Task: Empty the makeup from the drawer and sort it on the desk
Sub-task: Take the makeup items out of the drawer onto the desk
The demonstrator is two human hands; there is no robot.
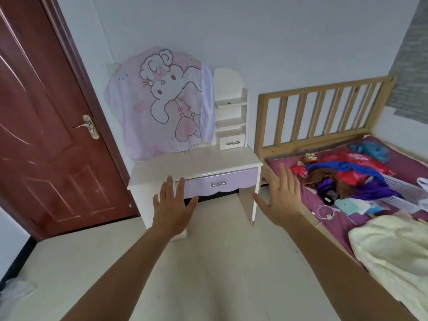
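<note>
Head cam: left hand (172, 205) and right hand (281, 198) spread flat, holding nothing; drawer (243, 179) shut at 12 o'clock. I'd grab the bow handle (218, 184) dead-centre and pull straight.

The desk (196, 161) stands against the wall (254, 31) between the door (46, 147) on its left and the bed (324, 86) on its right, with a drawer (238, 179) under its top, shelves (231, 114) on its right rear and clothes (347, 179) on the bed.

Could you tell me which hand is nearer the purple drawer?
Left. The left hand hovers before the left end of the purple drawer; the right hand is out past the right edge of the desk.
</note>
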